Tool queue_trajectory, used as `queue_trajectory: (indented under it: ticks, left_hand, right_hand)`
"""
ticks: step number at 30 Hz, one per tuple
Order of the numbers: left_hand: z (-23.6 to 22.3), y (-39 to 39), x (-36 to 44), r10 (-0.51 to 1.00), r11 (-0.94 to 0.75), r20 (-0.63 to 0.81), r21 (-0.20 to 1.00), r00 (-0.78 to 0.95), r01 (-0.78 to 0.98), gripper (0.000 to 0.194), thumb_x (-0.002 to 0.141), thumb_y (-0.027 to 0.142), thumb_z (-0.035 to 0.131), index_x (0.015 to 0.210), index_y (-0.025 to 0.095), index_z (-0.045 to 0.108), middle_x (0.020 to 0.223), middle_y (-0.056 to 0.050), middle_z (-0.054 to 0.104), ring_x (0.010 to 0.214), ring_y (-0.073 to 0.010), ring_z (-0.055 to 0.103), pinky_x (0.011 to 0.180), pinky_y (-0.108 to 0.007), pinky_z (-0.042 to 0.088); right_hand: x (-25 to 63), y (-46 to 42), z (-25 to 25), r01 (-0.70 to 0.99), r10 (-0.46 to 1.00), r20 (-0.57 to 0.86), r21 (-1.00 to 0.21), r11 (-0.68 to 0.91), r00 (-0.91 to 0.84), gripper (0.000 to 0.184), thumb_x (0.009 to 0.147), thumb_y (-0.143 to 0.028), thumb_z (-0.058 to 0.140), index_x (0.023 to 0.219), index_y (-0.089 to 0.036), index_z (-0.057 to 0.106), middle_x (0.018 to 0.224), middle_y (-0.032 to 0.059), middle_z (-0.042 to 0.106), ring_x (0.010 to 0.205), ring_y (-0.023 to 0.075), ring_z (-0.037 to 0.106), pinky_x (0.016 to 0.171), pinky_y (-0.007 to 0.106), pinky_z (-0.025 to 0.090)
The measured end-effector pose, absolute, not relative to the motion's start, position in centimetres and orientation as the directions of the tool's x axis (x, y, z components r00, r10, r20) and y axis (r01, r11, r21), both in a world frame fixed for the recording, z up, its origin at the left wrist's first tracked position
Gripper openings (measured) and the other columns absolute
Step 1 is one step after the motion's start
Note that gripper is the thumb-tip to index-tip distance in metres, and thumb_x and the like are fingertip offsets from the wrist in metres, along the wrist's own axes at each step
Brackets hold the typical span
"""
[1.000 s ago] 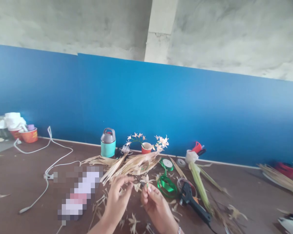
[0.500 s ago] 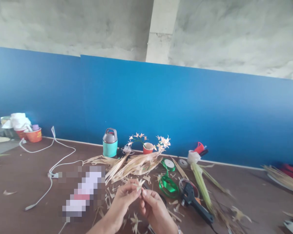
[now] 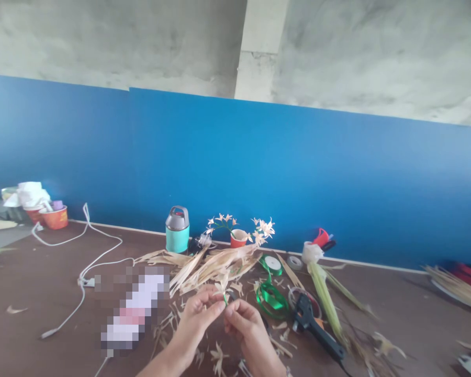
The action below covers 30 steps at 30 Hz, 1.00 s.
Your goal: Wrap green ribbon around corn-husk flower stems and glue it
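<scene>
My left hand (image 3: 198,320) is closed in a pinch on a small pale corn husk flower (image 3: 222,285), whose petals rise above the fingertips. A short bit of green stem (image 3: 225,299) shows just below the petals. Beside it, nearly touching the left fingertips, my right hand (image 3: 248,325) is also pinched closed near the stem's lower end. What lies between its thumb and finger is hidden. Another loose husk flower (image 3: 219,358) lies on the table below the hands, among husk scraps.
Dried husks (image 3: 220,267) lie beyond the hands, before a red cup (image 3: 238,239) with flower sprays. Green ribbon (image 3: 272,298) and a black glue gun (image 3: 314,324) lie right. A teal flask (image 3: 177,235) stands by the blue partition (image 3: 298,183). White cables (image 3: 102,259) run left.
The flower has tipped more upright between my hands, and its green stem has come into sight. My right hand has shifted slightly up; the things on the table stay put.
</scene>
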<state>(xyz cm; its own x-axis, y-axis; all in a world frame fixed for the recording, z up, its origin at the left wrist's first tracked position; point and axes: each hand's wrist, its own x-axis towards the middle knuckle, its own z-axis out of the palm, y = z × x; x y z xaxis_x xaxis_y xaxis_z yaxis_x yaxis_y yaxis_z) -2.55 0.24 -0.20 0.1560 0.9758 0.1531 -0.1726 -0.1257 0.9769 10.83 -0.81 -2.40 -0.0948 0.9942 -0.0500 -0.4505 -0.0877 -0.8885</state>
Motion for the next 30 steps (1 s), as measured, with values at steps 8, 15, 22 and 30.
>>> queue_trajectory:
  ticks: [8,15,22,30]
  left_hand:
    - [-1.1,0.2,-2.3,0.972,-0.205,0.211,0.977,0.1,-0.066,0.025,0.072,0.042,0.065,0.071,0.017,0.067,0.085,-0.004,0.059,0.077,-0.0178,0.055,0.068,-0.027,0.046]
    - [-1.4,0.6,-2.8,0.892,-0.451,0.444,0.877,0.08,0.164,0.023,0.079,0.035,0.057,0.066,0.018,0.064,0.083,-0.005,0.06,0.083,-0.0202,0.057,0.077,-0.032,0.046]
    - [-1.5,0.4,-3.2,0.737,-0.643,0.664,0.631,0.127,0.434,0.021,0.085,0.021,0.048,0.067,0.02,0.059,0.084,-0.007,0.059,0.085,-0.0217,0.054,0.075,-0.035,0.046]
    - [-1.6,0.3,-3.2,0.702,-0.669,0.686,0.543,0.191,0.508,0.022,0.085,0.016,0.045,0.068,0.02,0.059,0.084,-0.006,0.058,0.083,-0.0203,0.054,0.073,-0.034,0.046]
  right_hand:
    - [10.7,-0.3,-3.3,-0.378,0.999,-0.042,-0.925,-0.05,-0.03,0.033,0.055,-0.039,0.081,0.058,-0.015,0.06,0.049,-0.0033,0.056,0.045,0.0077,0.045,0.049,0.02,0.034]
    - [10.5,-0.4,-3.3,-0.338,0.997,0.029,-0.941,0.004,-0.069,0.033,0.057,-0.041,0.079,0.068,-0.015,0.06,0.057,-0.0023,0.059,0.048,0.0089,0.047,0.049,0.021,0.037]
    - [11.0,-1.5,-2.4,-0.229,0.99,0.097,-0.966,0.118,0.1,0.026,0.072,-0.044,0.067,0.076,-0.019,0.063,0.067,-0.0005,0.058,0.063,0.0145,0.049,0.059,0.024,0.039]
    - [11.1,-1.6,-1.7,-0.248,0.993,0.114,-0.963,0.104,-0.027,0.034,0.07,-0.046,0.068,0.058,-0.017,0.055,0.055,-0.0028,0.049,0.055,0.0118,0.04,0.057,0.023,0.033]
